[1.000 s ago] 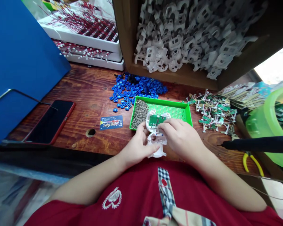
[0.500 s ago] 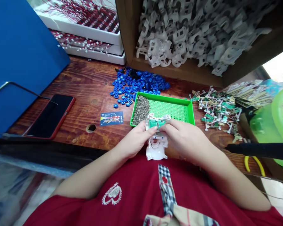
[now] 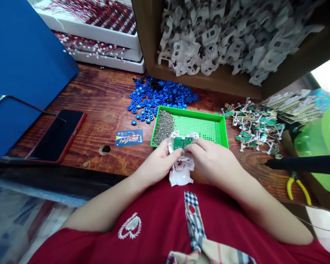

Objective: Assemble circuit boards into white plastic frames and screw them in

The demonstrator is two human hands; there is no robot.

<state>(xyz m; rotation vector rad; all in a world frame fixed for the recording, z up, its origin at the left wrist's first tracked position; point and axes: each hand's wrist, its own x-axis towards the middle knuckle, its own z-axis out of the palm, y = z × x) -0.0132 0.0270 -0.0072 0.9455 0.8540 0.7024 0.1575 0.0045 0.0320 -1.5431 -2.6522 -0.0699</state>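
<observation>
Between my hands is a white plastic housing (image 3: 171, 146) with a green circuit board (image 3: 180, 142) lying in its upper part. A second white shell piece (image 3: 181, 176) hangs below it, close to my shirt. My left hand (image 3: 165, 158) grips the housing's left side, its thumb on the lower edge of the board. My right hand (image 3: 209, 154) has its fingers closed at the board's lower right edge; its fingertips partly hide what they pinch. Just behind the housing lies a green tray (image 3: 224, 134) with small metal screws (image 3: 164, 126) heaped at its left end.
Blue parts (image 3: 159, 96) are piled behind the tray. Small circuit boards with connectors (image 3: 260, 126) lie right, near a black pen-like tool (image 3: 299, 164) and yellow-handled pliers (image 3: 299, 190). A cardboard box (image 3: 209, 83) holds white shells. A phone (image 3: 57, 135) and card (image 3: 129, 138) lie left.
My left thumb has moved up from the lower shell piece onto the board's edge. My right fingers stay at the board. The view has shifted slightly.
</observation>
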